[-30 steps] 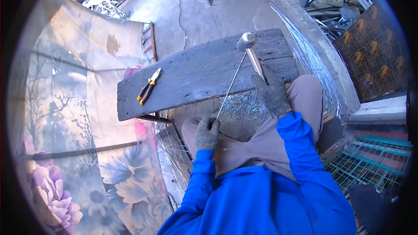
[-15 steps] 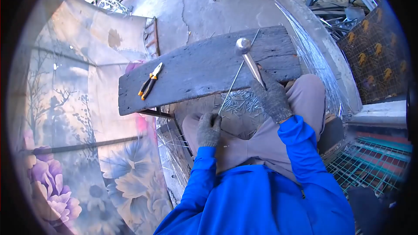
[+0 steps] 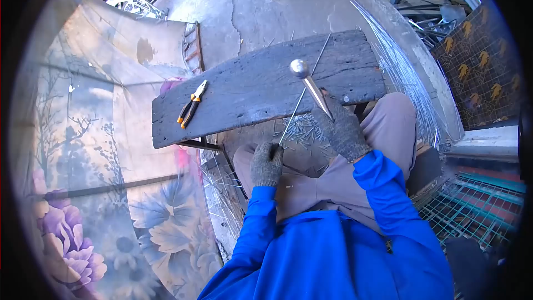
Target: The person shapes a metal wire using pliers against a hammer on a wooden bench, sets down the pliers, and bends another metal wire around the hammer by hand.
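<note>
My left hand [image 3: 267, 164], in a grey knitted glove, is closed around the near end of a thin metal rod [image 3: 289, 124]. The rod slants away from me across the dark wooden bench [image 3: 250, 91], its far end at the bench's back edge. In my right hand [image 3: 345, 136], also gloved, is a hammer [image 3: 315, 94] with a rounded shiny metal head. The head appears over the bench beside the rod; I cannot tell its exact height. Pliers [image 3: 192, 104] with orange and black handles lie on the bench's left part, away from both hands.
Many short cut metal pieces [image 3: 305, 132] lie on the ground between my legs and the bench. Long thin rods [image 3: 397, 64] are bundled along the right. A flowered cloth [image 3: 139, 150] hangs at left. Green wire mesh [image 3: 469, 208] is at lower right.
The hammer head has shifted left and a little toward me, with my right hand moving slightly the same way. My left hand and the rod have barely moved.
</note>
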A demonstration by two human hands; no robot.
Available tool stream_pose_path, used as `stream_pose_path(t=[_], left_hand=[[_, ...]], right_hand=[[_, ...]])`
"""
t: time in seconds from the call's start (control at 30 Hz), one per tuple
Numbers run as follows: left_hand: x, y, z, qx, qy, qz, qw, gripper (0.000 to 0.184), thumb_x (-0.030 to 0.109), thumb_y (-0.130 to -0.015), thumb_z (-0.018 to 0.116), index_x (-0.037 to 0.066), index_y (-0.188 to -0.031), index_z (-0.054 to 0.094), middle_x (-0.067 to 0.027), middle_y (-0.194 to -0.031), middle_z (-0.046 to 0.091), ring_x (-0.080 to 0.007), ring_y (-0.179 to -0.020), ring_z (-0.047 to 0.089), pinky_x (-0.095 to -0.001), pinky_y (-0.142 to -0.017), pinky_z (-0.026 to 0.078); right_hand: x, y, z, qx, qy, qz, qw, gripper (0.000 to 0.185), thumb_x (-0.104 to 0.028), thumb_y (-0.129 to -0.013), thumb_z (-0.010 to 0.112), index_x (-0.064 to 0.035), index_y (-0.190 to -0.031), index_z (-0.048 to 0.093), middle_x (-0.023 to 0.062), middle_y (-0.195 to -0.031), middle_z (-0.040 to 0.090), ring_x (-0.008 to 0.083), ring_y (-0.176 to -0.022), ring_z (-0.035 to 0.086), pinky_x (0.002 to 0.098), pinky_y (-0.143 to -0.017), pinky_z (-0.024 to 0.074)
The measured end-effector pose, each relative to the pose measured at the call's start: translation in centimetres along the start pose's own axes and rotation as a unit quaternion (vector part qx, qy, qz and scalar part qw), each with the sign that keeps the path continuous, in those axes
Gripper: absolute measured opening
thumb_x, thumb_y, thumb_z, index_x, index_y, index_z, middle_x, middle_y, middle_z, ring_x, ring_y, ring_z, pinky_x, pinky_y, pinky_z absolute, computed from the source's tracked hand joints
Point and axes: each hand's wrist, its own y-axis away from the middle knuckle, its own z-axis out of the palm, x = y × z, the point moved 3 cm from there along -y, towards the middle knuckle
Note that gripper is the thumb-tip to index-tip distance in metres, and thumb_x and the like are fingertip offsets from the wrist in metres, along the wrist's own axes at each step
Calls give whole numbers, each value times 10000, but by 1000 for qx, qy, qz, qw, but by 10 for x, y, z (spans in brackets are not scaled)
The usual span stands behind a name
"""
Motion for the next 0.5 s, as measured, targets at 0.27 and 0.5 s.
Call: stream_pose_path(t=[0.27,0.5], left_hand=[[31,-6,-15,-14,1,12,1000,173,197,-903,686,34,-952,658,-182,-935,653,-376,-889,637,-454,-774,504],[16,-8,-2,-8,16,6,1000,145,172,-904,686,36,-943,655,-181,-916,646,-379,-878,633,-445,-776,503]], right_hand=[[12,-9,-19,-21,-40,106,993,550,-363,-948,627,-24,-1371,533,286,-1215,626,439,-1116,614,462,-895,519],[15,-8,-13,-39,-43,75,995,558,-380,-946,626,-39,-1376,528,285,-1162,646,450,-1071,626,482,-872,522]])
